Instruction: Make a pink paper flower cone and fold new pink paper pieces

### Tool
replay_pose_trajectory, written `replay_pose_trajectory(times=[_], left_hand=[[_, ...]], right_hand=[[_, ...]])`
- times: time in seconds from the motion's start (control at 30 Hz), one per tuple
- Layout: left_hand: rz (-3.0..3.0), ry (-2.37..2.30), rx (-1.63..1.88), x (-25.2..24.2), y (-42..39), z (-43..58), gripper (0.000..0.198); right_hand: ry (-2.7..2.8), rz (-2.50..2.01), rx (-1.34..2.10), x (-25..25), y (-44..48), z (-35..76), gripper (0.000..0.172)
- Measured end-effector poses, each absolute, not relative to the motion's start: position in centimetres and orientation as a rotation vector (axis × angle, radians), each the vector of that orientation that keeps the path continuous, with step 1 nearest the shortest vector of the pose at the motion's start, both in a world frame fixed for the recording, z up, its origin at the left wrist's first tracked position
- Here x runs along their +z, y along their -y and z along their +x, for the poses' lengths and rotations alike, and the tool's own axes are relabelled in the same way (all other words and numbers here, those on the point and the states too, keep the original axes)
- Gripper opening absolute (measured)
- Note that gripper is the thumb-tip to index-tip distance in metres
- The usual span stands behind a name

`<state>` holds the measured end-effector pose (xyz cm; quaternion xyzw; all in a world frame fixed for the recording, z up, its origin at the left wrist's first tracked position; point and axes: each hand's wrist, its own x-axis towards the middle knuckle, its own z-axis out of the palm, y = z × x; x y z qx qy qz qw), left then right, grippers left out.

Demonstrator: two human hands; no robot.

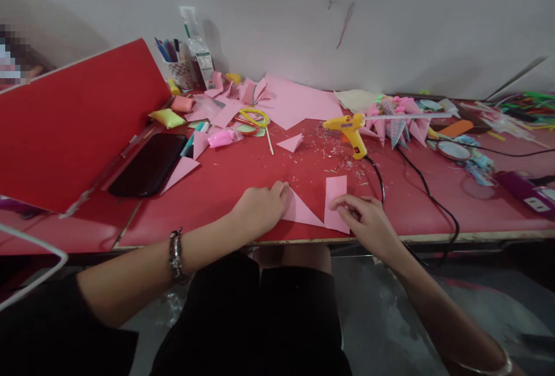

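Near the front edge of the red table lies a pink paper triangle (301, 209). My left hand (262, 208) has its curled fingers closed on the triangle's left end, covering that corner. Just right of it is a pink paper rectangle (336, 191), slightly tilted, its lower left side meeting the triangle's tip. Whether the two are one folded sheet I cannot tell. My right hand (364, 220) is closed, with thumb and forefinger at the rectangle's right side. A small folded pink paper piece (291, 143) lies beyond my hands.
A yellow glue gun (349, 133) with a black cord lies right of centre. A black phone (150, 163) is at left, before a raised red panel (87, 127). Behind are pink sheets (288, 98), scissors (255, 117) and a pen cup (180, 72). A purple box (526, 194) is far right.
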<state>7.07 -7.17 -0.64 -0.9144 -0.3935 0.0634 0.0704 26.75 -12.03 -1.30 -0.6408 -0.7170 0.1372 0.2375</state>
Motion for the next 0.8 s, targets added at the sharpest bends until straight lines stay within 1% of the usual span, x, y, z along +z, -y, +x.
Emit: replay_pose_trajectory(times=[0.23, 0.4, 0.5, 0.63, 0.73, 0.8], left_hand=[[-2.822, 1.157, 0.089, -0.8, 6.7, 6.6, 0.038], [-2.918, 1.144, -0.232, -1.0, 6.2, 6.0, 0.039], [-2.932, 1.162, -0.350, -1.2, 6.1, 5.7, 0.045], [-2.993, 1.160, -0.435, -1.3, 6.1, 5.6, 0.063], [-3.016, 1.163, -0.457, -1.2, 6.1, 5.6, 0.065], [-3.018, 1.158, -0.463, -1.2, 6.1, 5.6, 0.065]], right_hand=[[1.877, -1.739, 0.373, -0.7, 11.6, 28.1, 0.019], [1.953, -1.565, 0.376, 1.8, 10.2, 26.8, 0.019], [2.069, -1.429, 0.379, 3.3, 8.4, 24.9, 0.020], [2.090, -1.318, 0.434, 4.3, 4.0, 22.4, 0.022], [1.967, -1.380, 0.647, 4.5, 0.0, 21.1, 0.023], [1.937, -1.412, 0.671, 4.6, -2.4, 20.4, 0.024]])
